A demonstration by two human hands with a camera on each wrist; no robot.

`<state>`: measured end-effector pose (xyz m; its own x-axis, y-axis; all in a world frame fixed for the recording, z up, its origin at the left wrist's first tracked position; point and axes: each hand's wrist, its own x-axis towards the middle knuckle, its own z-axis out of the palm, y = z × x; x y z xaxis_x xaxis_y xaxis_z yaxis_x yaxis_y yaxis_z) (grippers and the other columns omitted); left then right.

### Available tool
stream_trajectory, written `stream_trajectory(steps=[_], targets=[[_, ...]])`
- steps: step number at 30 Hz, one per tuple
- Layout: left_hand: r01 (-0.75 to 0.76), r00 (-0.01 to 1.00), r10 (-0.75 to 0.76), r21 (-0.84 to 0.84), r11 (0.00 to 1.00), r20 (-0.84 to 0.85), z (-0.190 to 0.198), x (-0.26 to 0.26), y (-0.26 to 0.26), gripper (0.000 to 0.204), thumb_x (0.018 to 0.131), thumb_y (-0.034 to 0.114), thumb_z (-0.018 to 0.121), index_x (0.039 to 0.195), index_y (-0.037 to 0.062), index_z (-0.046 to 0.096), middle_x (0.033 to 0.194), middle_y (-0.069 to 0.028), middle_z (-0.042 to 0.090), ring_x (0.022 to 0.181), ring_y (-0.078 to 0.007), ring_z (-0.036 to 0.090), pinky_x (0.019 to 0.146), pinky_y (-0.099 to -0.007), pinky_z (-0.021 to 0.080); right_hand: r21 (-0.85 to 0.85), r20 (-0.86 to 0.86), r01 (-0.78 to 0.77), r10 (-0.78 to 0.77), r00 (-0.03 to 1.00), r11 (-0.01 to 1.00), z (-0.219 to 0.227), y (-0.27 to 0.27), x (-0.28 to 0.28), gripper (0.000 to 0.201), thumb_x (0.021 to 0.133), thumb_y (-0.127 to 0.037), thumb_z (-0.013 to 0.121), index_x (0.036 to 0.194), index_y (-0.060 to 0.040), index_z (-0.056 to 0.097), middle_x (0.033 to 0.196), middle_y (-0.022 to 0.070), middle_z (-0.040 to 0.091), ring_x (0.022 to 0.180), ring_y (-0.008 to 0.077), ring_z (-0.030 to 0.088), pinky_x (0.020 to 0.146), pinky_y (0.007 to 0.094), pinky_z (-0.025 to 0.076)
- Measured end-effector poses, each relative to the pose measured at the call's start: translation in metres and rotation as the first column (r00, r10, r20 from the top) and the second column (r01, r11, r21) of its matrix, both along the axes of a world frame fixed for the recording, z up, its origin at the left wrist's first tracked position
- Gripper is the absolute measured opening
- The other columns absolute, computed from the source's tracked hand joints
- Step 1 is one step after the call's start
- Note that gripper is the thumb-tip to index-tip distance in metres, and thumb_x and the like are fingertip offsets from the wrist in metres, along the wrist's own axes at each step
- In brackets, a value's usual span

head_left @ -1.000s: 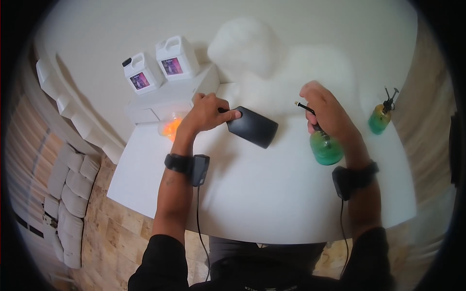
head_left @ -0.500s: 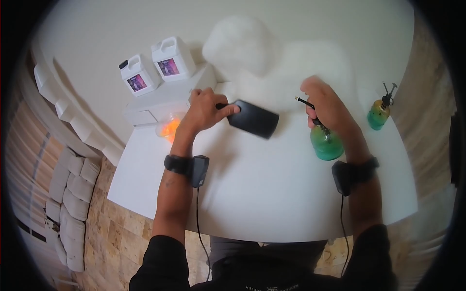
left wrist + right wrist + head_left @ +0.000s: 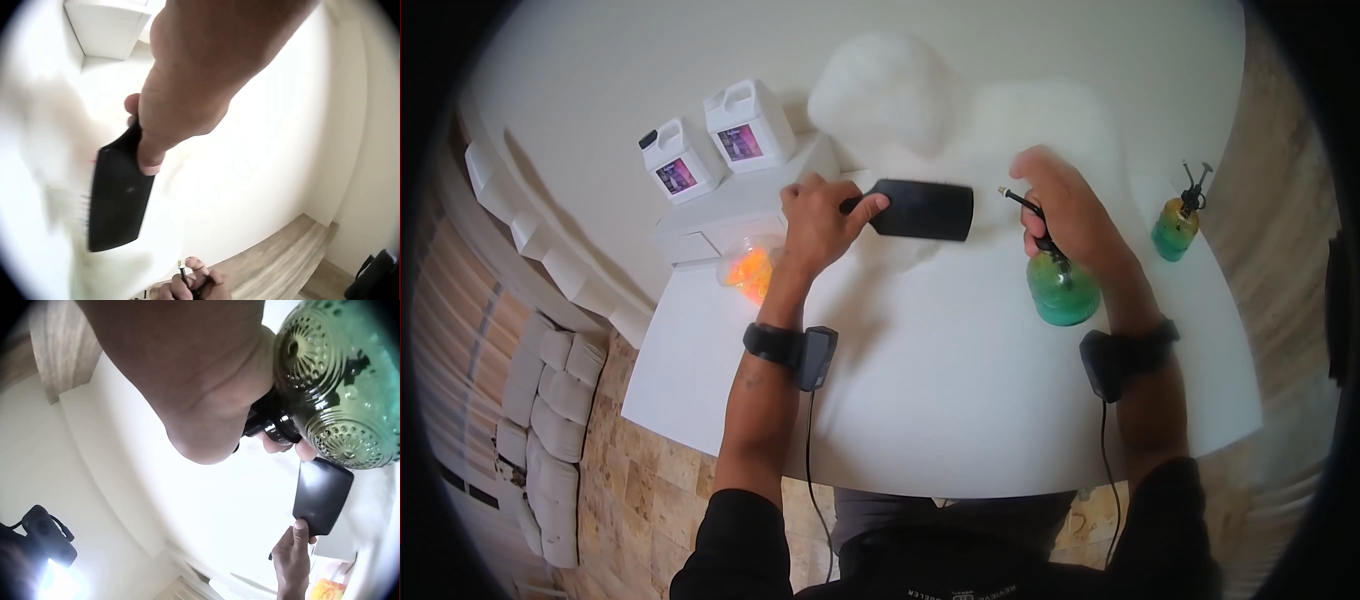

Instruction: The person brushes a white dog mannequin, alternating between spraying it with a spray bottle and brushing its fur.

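Observation:
My left hand grips the handle of a black paddle brush, thumb laid along its back. In the left wrist view the brush shows thin bristles on the side facing the white fluff. My right hand holds a green glass spray bottle by its black pump top, with the brass-tipped nozzle pointing left. The embossed bottle fills the upper right of the right wrist view. Beyond both hands lies a large white fluffy form with a rounded, head-like part, blurred in outline.
Two white jugs with purple labels stand on a white box at the back left. A clear bowl of orange and yellow pieces sits beside my left forearm. A second spray bottle stands at the right of the white table.
The brush has turned from slanting down-right to nearly level and moved up toward the fluffy form. My right hand and the spray bottle have shifted slightly up and left.

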<state>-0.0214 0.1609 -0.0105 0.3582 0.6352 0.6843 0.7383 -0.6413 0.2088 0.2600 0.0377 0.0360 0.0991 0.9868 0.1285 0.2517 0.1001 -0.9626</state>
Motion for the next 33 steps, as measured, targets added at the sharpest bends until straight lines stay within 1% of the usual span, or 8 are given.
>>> stream_trajectory(steps=[2, 7, 12, 15, 19, 24, 29, 33], targets=[[0.033, 0.970, -0.072, -0.166, 0.986, -0.234, 0.004, -0.007, 0.001, 0.046, 0.086, 0.052, 0.077, 0.086, 0.0061, 0.077, 0.080, -0.0091, 0.061, 0.090, -0.0246, 0.051, 0.097, -0.0416, 0.035, 0.075, -0.010, -0.024, 0.025, 1.000, 0.997, -0.004, 0.001, 0.002, 0.041, 0.106, -0.046, 0.044, 0.098, -0.0058, 0.050, 0.066, 0.0027, 0.045, 0.048, 0.0126, 0.051, 0.051, 0.0295, 0.045], [0.027, 0.957, -0.112, -0.304, 0.952, -0.268, 0.004, -0.006, -0.007, 0.048, 0.085, 0.054, 0.077, 0.086, 0.0064, 0.077, 0.083, -0.0109, 0.061, 0.094, -0.0283, 0.051, 0.099, -0.0435, 0.035, -0.015, 0.065, 0.000, 0.001, 0.998, 1.000, -0.004, 0.002, -0.002, 0.039, 0.105, -0.043, 0.045, 0.096, -0.0050, 0.047, 0.067, 0.0037, 0.046, 0.048, 0.0133, 0.051, 0.050, 0.0306, 0.045], [0.074, 0.992, -0.089, -0.159, 0.984, -0.091, 0.003, -0.002, -0.004, 0.044, 0.087, 0.049, 0.078, 0.095, 0.0063, 0.077, 0.085, -0.0089, 0.060, 0.093, -0.0262, 0.049, 0.099, -0.0399, 0.034, -0.117, 0.088, 0.034, -0.024, 0.996, 0.993, 0.001, 0.001, -0.001, 0.039, 0.105, -0.041, 0.043, 0.097, -0.0035, 0.048, 0.066, 0.0040, 0.046, 0.048, 0.0133, 0.050, 0.051, 0.0310, 0.045], [0.086, 0.995, -0.089, 0.060, 0.995, 0.044, -0.005, 0.001, 0.004, 0.047, 0.086, 0.051, 0.077, 0.084, 0.0047, 0.076, 0.069, -0.0033, 0.065, 0.085, -0.0232, 0.056, 0.093, -0.0407, 0.032, -0.012, 0.023, 0.011, -0.011, 1.000, 1.000, -0.001, -0.001, 0.001, 0.038, 0.104, -0.040, 0.044, 0.100, -0.0031, 0.049, 0.066, 0.0038, 0.047, 0.049, 0.0131, 0.050, 0.051, 0.0303, 0.045], [0.050, 0.999, -0.050, 0.023, 0.999, 0.007, -0.002, -0.006, 0.003, 0.048, 0.086, 0.053, 0.076, 0.085, 0.0049, 0.076, 0.075, -0.0066, 0.066, 0.087, -0.0250, 0.056, 0.095, -0.0417, 0.034, 0.171, -0.069, 0.017, -0.006, 0.998, 0.985, -0.004, 0.000, 0.001, 0.035, 0.102, -0.037, 0.046, 0.104, -0.0028, 0.052, 0.066, 0.0029, 0.048, 0.050, 0.0131, 0.051, 0.052, 0.0295, 0.046], [-0.008, 0.962, -0.094, -0.367, 0.930, -0.258, -0.001, -0.007, -0.006, 0.044, 0.086, 0.053, 0.077, 0.086, 0.0086, 0.078, 0.086, -0.0070, 0.061, 0.094, -0.0251, 0.048, 0.094, -0.0411, 0.038, 0.166, -0.157, 0.022, 0.004, 0.988, 0.986, 0.006, -0.009, -0.005, 0.038, 0.102, -0.040, 0.047, 0.105, -0.0032, 0.054, 0.064, 0.0021, 0.047, 0.050, 0.0131, 0.051, 0.051, 0.0293, 0.046], [0.101, 0.995, -0.101, -0.003, 0.995, -0.010, -0.004, -0.001, 0.004, 0.043, 0.088, 0.049, 0.077, 0.082, 0.0065, 0.076, 0.072, -0.0053, 0.066, 0.084, -0.0221, 0.055, 0.093, -0.0403, 0.033, 0.178, -0.121, 0.040, -0.018, 0.993, 0.983, 0.006, -0.007, 0.000, 0.046, 0.103, -0.051, 0.047, 0.103, -0.0048, 0.054, 0.063, 0.0017, 0.046, 0.050, 0.0128, 0.052, 0.052, 0.0289, 0.045], [0.017, 0.999, -0.016, -0.025, 1.000, 0.035, -0.004, 0.002, 0.001, 0.043, 0.087, 0.049, 0.077, 0.082, 0.0063, 0.076, 0.073, -0.0060, 0.066, 0.084, -0.0228, 0.055, 0.093, -0.0405, 0.033, 0.145, -0.137, 0.046, -0.026, 0.990, 0.988, 0.004, -0.007, -0.003, 0.041, 0.103, -0.045, 0.046, 0.101, -0.0046, 0.053, 0.065, 0.0020, 0.047, 0.049, 0.0126, 0.052, 0.051, 0.0289, 0.045]])
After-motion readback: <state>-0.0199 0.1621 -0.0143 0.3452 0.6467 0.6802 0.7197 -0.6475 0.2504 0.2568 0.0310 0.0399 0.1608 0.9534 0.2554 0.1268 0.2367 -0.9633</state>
